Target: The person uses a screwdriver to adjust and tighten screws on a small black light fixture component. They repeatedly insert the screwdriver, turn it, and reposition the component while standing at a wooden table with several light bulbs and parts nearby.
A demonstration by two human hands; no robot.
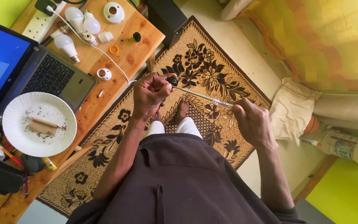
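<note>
Two hands at work, both well out past the edge of the pale knotty wooden tabletop, above the brown-and-cream flowered rug.

- Left hand: your grip is closed narrow round a small black round fitting, pinched at the fingertips just off the tabletop's near corner.
- Right hand: your grip is wrapped round the clear-handled slim screwdriver, farther from the tabletop; its thin shaft runs back to the fitting and the tip meets it.
- White cord: trails across the tabletop toward your left hand; whether it joins the fitting I cannot tell.

Risks, as judged:
- The tip may slip off the fitting and jab your left fingers, because the part is small and held only by a pinch.
- A loosened screw may drop into the rug's pattern, since you work off the tabletop with nothing beneath but your bare feet.
- A tug on the cord may drag the white bulbs lying on the tabletop.
</note>
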